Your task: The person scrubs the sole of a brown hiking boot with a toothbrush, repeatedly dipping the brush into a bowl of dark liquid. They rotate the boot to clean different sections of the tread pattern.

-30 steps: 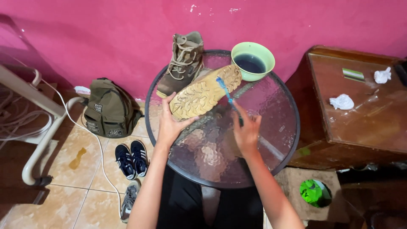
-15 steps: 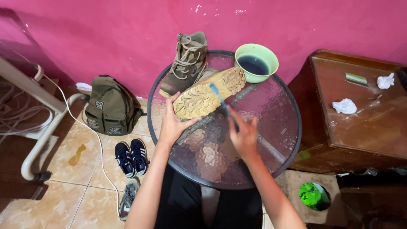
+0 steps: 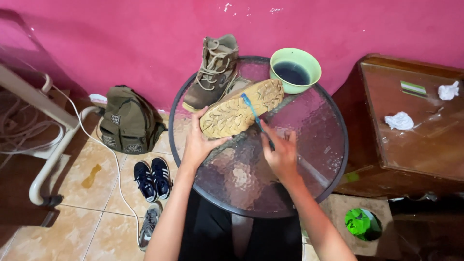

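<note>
Holding boot [image 3: 240, 108] sole-up on glass table [image 3: 319, 145]: left hand [image 3: 200, 142] clamped at heel. Right hand [image 3: 280, 154] grips toothbrush [image 3: 254, 116]; bristles now further along sole vs. sec ago, so scrubbing ongoing. Green bowl [image 3: 295, 70] beside toe.

1. The toothbrush [image 3: 256, 118] handle's lower end is hidden inside the right hand [image 3: 281, 153].
2. The overturned boot [image 3: 241, 108] hides its own upper.
3. The lone sneaker [image 3: 149, 225] is partly behind the left forearm.
</note>
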